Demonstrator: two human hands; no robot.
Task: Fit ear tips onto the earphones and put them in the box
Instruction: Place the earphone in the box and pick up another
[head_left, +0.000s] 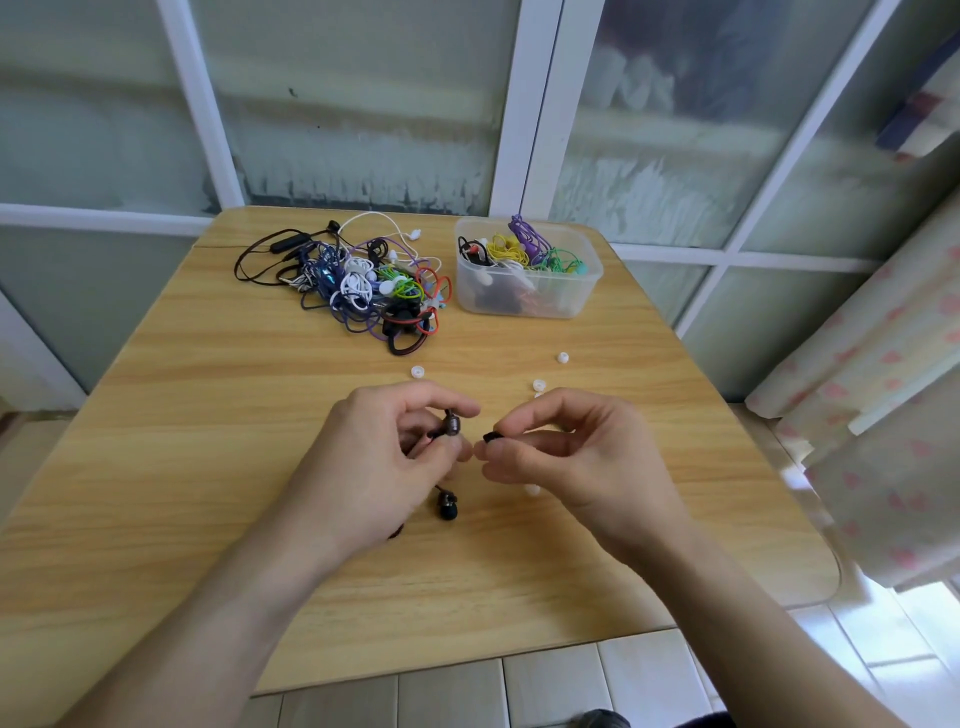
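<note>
1. As the two hands meet at the centre of the frame, the left hand (384, 457) pinches a dark earbud (453, 423) between thumb and forefinger, its body roughly upright.
2. Just right of it, the right hand (566, 457) pinches a small black ear tip (491, 437), which sits level with the earbud and a little apart from it.
3. That short sideways gap appears to be what the fitting turns on; the tip looks set to travel left.
4. Below the left hand, a second black earbud (448, 506) lies on the wooden table (208, 441).
5. Loose white ear tips (561, 357) dot the middle; a tangle of earphones (358, 283) and the clear box (524, 270), partly filled, sit toward the top.
</note>
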